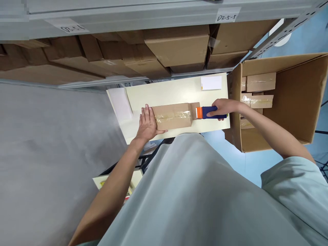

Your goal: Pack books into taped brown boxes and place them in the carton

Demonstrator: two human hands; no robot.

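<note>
A long brown cardboard box lies on the cream tabletop, clear tape along its top and a flap standing out at its right end. My left hand presses against the box's left end, fingers stretched out and thumb along the near side. At the right, my right hand grips a slim dark blue and orange object, whose exact kind I cannot make out. Its orange end is at the flap. Some of my right fingers are hidden beneath it.
A large open carton with several small taped boxes stands right of the table. Behind is a metal shelf with brown boxes. A white card and a white sheet lie on the tabletop.
</note>
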